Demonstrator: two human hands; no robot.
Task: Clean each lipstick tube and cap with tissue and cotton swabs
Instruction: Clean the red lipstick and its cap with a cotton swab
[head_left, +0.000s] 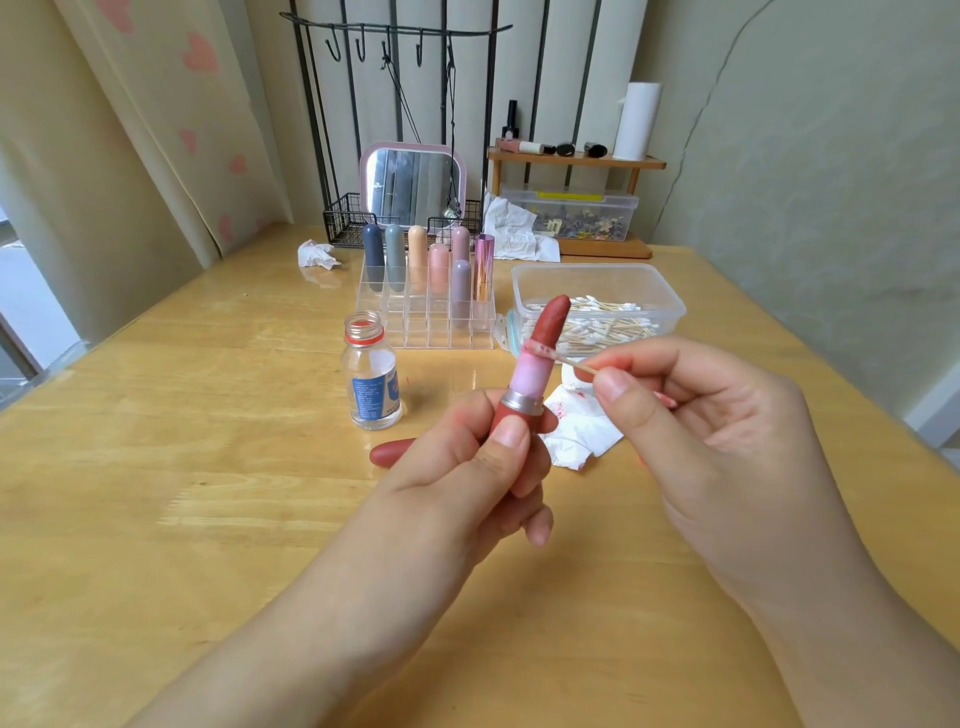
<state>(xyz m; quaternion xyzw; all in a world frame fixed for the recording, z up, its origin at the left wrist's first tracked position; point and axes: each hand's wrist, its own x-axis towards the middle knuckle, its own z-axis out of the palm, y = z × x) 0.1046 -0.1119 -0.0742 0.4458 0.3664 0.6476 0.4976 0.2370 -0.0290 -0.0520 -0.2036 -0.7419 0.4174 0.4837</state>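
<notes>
The desk (208, 467) is pale wood with a glossy varnish that mirrors the light. The open lipstick tube (524, 387) has a matt brick-red base, a brushed metal collar and a smooth pink plastic sleeve smeared red at its rim; its bullet looks waxy and matt. The cotton swab (571, 362) has a wooden stick. At 9 o'clock from the tube stands a clear glass bottle (371, 384) with a paper label. The stained tissue (582, 421) is crumpled, soft paper. The swab box (597, 296) and organizer (426, 306) are clear plastic; one stored tube (484, 265) is shiny metallic pink.
</notes>
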